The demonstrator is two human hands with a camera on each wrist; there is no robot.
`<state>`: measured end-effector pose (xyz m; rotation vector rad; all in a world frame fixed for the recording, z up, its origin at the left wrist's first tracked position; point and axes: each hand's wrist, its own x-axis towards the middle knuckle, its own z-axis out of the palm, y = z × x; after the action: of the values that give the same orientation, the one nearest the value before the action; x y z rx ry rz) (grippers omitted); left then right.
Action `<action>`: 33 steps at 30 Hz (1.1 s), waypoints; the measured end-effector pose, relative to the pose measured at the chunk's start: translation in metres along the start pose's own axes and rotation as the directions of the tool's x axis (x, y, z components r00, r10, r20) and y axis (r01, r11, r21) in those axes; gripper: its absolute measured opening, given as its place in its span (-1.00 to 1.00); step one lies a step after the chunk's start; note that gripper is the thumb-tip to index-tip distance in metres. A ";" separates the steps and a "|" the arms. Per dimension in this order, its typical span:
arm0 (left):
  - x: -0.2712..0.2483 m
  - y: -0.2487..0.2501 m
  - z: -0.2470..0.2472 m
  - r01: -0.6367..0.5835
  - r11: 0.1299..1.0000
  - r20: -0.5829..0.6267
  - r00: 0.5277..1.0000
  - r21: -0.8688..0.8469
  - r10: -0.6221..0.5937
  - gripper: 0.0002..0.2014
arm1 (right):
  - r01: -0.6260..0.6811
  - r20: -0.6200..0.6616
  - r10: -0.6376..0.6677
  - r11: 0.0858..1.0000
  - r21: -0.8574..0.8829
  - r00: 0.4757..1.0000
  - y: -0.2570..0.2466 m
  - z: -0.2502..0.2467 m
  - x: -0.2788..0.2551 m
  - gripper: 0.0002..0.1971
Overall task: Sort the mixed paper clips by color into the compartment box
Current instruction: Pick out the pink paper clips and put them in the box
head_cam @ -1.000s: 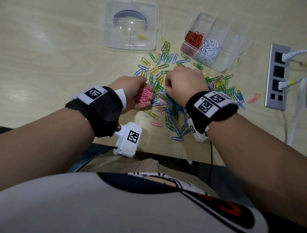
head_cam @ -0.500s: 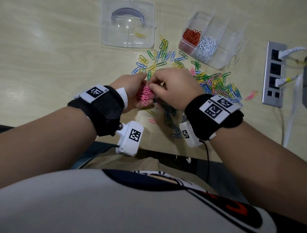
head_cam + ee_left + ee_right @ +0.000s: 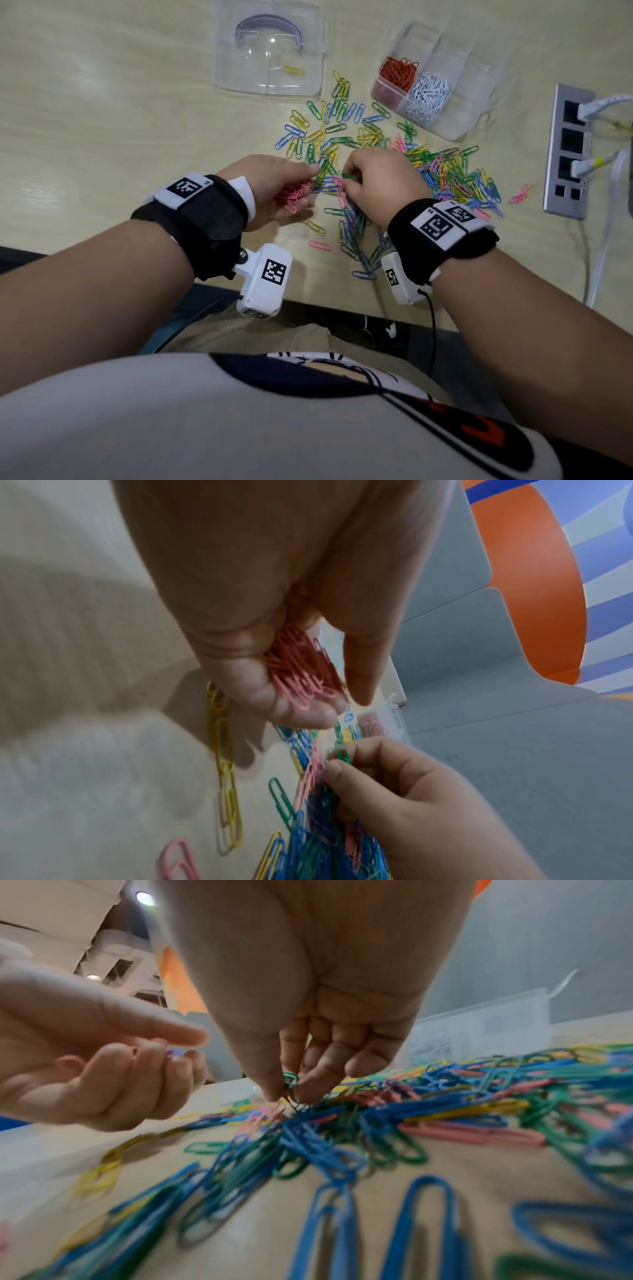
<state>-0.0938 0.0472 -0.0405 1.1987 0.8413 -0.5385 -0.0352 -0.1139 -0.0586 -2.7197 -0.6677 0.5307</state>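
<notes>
The left hand cups gathered pink paper clips as a store, while the right hand pinches a green paper clip from the mixed pile.

The table looks like pale, smooth wood-grain laminate with a soft sheen, the compartment box and lid are clear glossy plastic, the paper clips wear smooth coloured coating, and the wrist straps are matt black cloth.
</notes>
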 end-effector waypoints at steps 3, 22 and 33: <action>0.000 -0.001 -0.003 -0.028 1.000 0.006 1.000 -0.014 0.028 -0.87 | -0.073 -0.061 0.072 0.997 -0.027 0.996 0.008 -0.010 -0.002 -0.85; 0.002 0.000 -0.001 0.035 0.999 -0.014 0.999 -0.038 -0.036 -0.68 | -0.049 -0.031 0.050 0.999 0.013 0.998 -0.001 -0.011 -0.001 -0.89; 0.004 0.000 0.009 0.068 0.995 -0.002 0.998 -0.074 -0.069 -0.67 | -0.036 0.002 0.036 0.999 -0.027 0.999 -0.008 -0.009 -0.009 -0.85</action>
<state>-0.0894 0.0388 -0.0426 1.1073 0.9016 -0.5558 -0.0417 -0.1134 -0.0455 -2.7612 -0.6314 0.5383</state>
